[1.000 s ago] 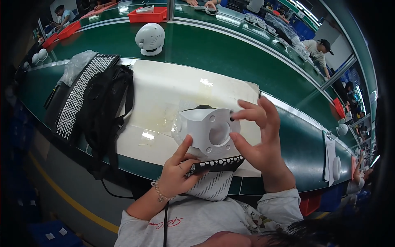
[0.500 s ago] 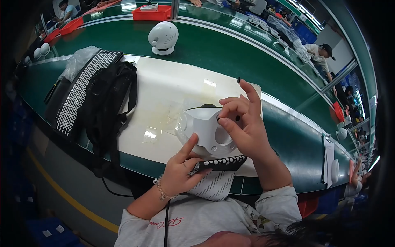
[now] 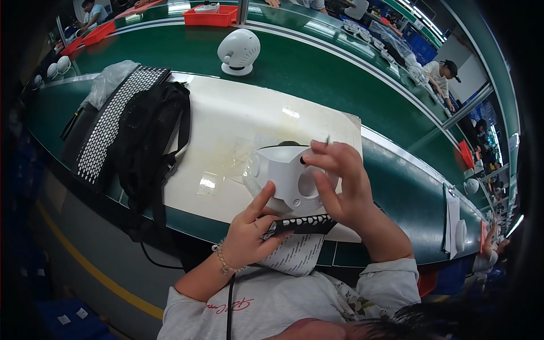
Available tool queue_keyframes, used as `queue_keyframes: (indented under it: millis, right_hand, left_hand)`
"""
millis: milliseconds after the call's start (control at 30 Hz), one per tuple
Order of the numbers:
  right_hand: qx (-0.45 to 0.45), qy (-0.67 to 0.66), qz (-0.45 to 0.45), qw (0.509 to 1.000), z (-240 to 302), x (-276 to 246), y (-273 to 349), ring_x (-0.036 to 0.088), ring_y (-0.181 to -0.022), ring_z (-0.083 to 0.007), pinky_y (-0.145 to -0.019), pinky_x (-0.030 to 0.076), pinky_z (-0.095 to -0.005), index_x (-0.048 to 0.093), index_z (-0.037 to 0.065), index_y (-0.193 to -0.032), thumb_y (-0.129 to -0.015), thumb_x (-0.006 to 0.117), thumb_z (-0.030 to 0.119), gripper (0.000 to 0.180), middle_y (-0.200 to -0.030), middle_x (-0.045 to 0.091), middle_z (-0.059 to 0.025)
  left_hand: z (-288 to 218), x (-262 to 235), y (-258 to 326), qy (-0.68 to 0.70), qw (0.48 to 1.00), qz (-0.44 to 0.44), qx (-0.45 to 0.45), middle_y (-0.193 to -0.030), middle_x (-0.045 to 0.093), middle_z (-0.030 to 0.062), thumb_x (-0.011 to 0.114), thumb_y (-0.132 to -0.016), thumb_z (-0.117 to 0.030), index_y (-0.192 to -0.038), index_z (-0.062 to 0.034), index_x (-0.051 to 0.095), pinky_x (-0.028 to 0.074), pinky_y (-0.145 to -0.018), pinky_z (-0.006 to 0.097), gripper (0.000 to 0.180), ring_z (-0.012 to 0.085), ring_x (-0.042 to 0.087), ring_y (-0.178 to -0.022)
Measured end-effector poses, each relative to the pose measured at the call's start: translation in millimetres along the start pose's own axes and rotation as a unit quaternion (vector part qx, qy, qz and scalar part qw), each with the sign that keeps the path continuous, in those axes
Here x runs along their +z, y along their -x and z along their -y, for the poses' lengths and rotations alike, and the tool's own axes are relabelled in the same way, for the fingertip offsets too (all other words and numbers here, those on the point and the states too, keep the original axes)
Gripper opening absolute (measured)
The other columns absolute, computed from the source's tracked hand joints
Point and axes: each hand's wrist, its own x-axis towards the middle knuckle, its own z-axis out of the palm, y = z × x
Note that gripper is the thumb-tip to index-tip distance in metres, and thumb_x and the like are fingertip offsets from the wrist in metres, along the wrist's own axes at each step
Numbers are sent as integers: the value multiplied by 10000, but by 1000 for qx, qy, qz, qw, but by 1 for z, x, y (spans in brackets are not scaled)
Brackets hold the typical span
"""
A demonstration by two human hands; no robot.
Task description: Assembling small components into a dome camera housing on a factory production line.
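A white plastic housing (image 3: 279, 174) with a round opening and small recesses in its face lies on the white board before me. My left hand (image 3: 255, 226) steadies it with the outstretched index finger, while the thumb and other fingers grip a black perforated adhesive sheet (image 3: 300, 225) with a pale printed backing. My right hand (image 3: 345, 181) is over the housing's right side, thumb apart from the fingers. One of its fingertips is at a small round black pad (image 3: 303, 160) on the housing's upper edge. A blurred small bit shows at another raised fingertip; its kind cannot be made out.
Left on the white board (image 3: 226, 107) sit a black mesh bag (image 3: 150, 130) and a black sheet with white holes (image 3: 107, 124). Beyond, a white round-headed device (image 3: 238, 52) stands on the green conveyor (image 3: 317, 73). A clipboard (image 3: 451, 221) lies at right; people work farther off.
My right hand has spread from its pinch, its raised finger lowered, and a black pad now shows on the housing. The round-headed device has shifted right along the conveyor. My left hand stays put.
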Motion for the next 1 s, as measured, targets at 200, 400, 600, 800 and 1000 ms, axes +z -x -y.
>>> queue_keyframes:
  millis: [200,400,600,800,1000]
  right_hand:
    - [76,-41,-9,996,20,2,17,199,-1284,-351,-988,243,-441,577,108,-984,-716,654,100,279,-1306,360,-138]
    - [155,-94,54,982,24,10,23,7,-1320,-376,-1030,154,-454,609,74,-778,-743,645,102,58,-1406,174,-194]
    - [155,-34,52,986,26,13,26,83,-1317,-365,-1007,202,-444,628,72,-834,-773,623,174,118,-1385,235,-196]
    - [-14,196,57,979,26,10,43,193,-1284,-359,-985,194,-448,650,144,-947,-749,623,367,299,-1347,320,-162]
    - [-28,158,-30,987,34,17,52,253,-1250,-357,-973,195,-441,661,173,-928,-686,686,292,271,-1266,428,-124]
  left_hand:
    - [-2,3,-1,15,999,-32,-6,-1333,320,216,694,-615,-48,-745,11,581,506,-632,274,182,190,629,-731]
    - [3,1,0,11,1000,-3,8,-1351,245,262,731,-593,-19,-789,16,573,504,-665,271,253,196,621,-785]
    - [1,2,-1,6,1000,-7,-1,-1351,244,262,719,-599,-5,-741,21,556,506,-666,273,217,198,622,-789]
    - [0,5,-4,12,999,-52,9,-1321,346,205,688,-608,-29,-681,16,567,496,-582,265,149,180,615,-707]
    - [4,7,0,50,997,-58,17,-1318,341,225,683,-606,-5,-690,19,579,493,-569,258,136,185,614,-717]
